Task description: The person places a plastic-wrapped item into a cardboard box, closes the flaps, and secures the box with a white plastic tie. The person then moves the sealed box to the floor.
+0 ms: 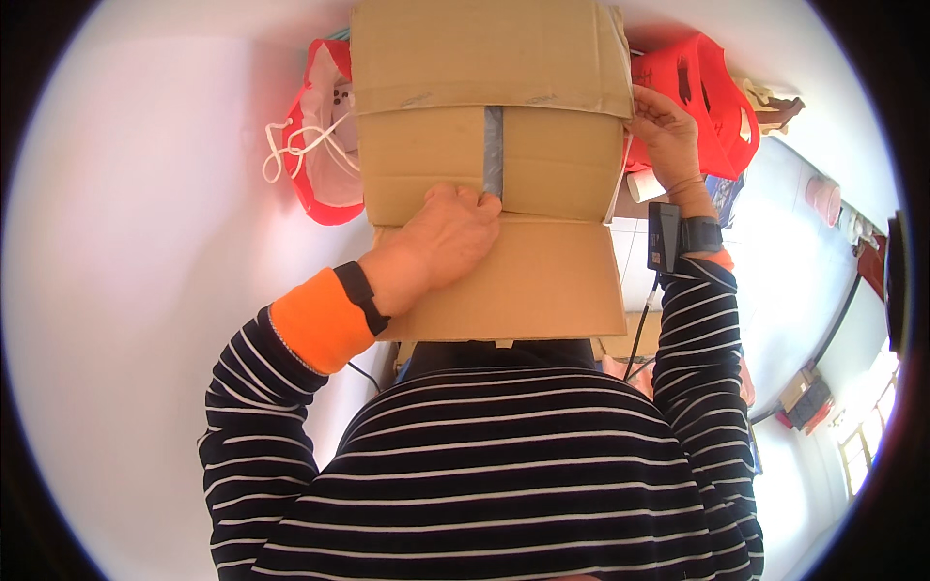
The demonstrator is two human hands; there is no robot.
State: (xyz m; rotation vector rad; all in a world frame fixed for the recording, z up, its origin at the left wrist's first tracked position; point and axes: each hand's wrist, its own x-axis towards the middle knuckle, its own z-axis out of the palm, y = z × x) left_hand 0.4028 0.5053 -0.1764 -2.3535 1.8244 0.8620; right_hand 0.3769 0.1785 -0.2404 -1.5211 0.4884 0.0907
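Note:
A cardboard box (429, 145) stands before me, its near flap (538, 283) folded out towards my body and its far flap (487, 54) spread out beyond. Between two inner cardboard panels runs a narrow grey strip (493, 145). My left hand (461, 232) lies on the near part of the box, fingers curled at the lower end of that strip; whether they pinch anything is hidden. At the box's right edge, my right hand (665, 134) has its thumb and fingertips at the corner of the far flap.
A red bag (312, 203) with a white lining and white cord is left of the box. Another red bag (708, 109) stands at the right, with a white cylindrical thing (645, 186) below it. A white wall (145, 218) rises on the left. A black cable (641, 327) hangs by my right arm.

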